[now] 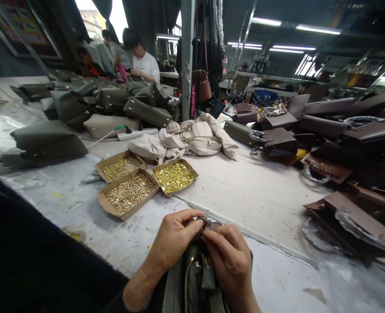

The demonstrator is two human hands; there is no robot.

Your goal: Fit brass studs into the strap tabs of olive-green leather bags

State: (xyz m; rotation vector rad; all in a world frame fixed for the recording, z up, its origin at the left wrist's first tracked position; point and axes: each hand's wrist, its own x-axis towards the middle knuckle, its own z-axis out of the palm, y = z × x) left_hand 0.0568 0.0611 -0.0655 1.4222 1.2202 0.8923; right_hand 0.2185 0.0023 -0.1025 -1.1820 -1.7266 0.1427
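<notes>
A dark olive handbag (208, 278) with a gold zipper lies at the table's near edge, below and between my hands. My left hand (174, 237) pinches the bag's upper edge between thumb and forefinger. Close beside it, my right hand (230, 256) has its fingertips pressed together on the same edge. Any small part between the right fingertips is hidden. Ahead and to the left stand three shallow cardboard trays: one with gold-coloured studs (130, 193), one with bright yellow-gold pieces (174, 176), and one with fewer yellow-gold pieces (117, 168).
Olive bags (49, 141) are heaped at the back left. Beige fabric bags (192, 139) lie beyond the trays. Brown handbags (355, 208) with plastic-wrapped handles pile up on the right. A metal post (186, 61) rises behind. A person (145, 65) in a white shirt works at the back.
</notes>
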